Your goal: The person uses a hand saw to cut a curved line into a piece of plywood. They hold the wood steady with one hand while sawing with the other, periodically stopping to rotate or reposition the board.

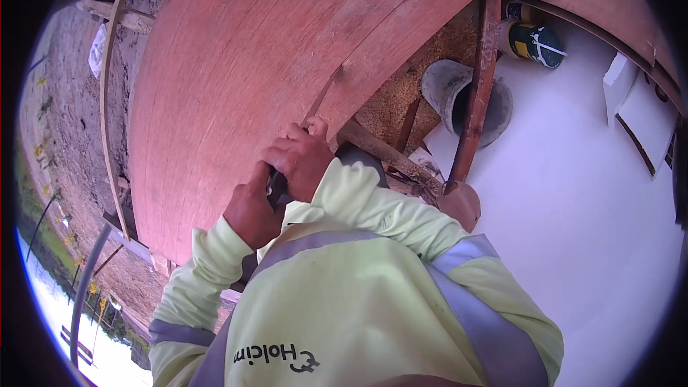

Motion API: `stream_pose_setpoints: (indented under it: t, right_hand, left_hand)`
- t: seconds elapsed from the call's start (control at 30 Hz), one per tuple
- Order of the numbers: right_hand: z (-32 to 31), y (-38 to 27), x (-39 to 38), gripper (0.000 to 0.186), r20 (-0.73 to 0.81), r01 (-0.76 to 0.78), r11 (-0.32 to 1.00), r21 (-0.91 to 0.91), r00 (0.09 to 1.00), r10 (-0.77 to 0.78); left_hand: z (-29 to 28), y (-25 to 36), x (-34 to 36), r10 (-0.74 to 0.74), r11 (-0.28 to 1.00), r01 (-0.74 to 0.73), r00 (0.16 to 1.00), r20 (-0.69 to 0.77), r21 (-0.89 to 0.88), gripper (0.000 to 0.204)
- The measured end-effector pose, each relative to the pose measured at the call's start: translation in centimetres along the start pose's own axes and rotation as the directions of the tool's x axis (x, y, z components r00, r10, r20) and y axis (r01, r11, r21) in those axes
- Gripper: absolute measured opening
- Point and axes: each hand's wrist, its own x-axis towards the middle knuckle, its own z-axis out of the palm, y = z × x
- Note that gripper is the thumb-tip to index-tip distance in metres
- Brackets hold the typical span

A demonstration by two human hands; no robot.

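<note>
A large reddish plywood sheet (236, 43) spreads out in front of me. Over its near edge I hold a hand saw (324, 94), seen almost edge-on, its narrow dark blade pointing away along a line in the wood. My left hand (252, 211) is wrapped round the dark handle close to my body. Just ahead of it, my right hand (301, 158) is also closed on the saw, near where the blade begins. The fingers hide much of the handle. A small dark smudge lies on the plywood by the blade's far end.
A reddish-brown bar (476, 93) runs past a grey bucket (448, 89) lying tilted. Tan granular material (398, 93) lies below the sheet's edge. A green and white pail (537, 46) and white panel pieces (645, 115) are at right. Timber strips (107, 100) stand at left.
</note>
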Motion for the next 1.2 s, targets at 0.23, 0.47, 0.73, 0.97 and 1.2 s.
stream_pose_setpoints:
  t: [0.23,0.47,0.73,0.97,1.2]
  right_hand:
    - [1.6,11.6,3.9,0.021,-0.043,-0.007,1.000,0.005,0.999,0.007]
    - [0.8,8.0,2.8,0.030,0.000,0.082,0.996,0.043,0.997,-0.082]
    - [1.5,4.9,1.2,0.023,-0.053,0.056,0.992,0.109,0.997,-0.051]
    - [1.5,11.3,4.2,0.026,-0.017,0.123,0.992,0.013,0.992,-0.123]
    - [2.9,-1.7,-0.3,0.035,-0.134,0.147,0.982,0.116,0.982,-0.131]
  left_hand:
    - [3.3,-1.7,13.1,0.050,0.997,-0.044,0.994,-0.092,0.070,0.056]
    - [1.5,0.2,7.8,-0.040,0.998,0.042,0.999,-0.032,0.047,0.058]
    - [1.6,-1.3,5.8,0.012,1.000,-0.012,1.000,0.003,0.010,0.052]
    - [3.1,-2.2,12.1,0.037,0.998,-0.033,0.997,-0.074,0.056,0.056]
    - [0.0,-2.0,-3.2,-0.134,0.991,0.134,0.991,-0.024,-0.032,0.059]
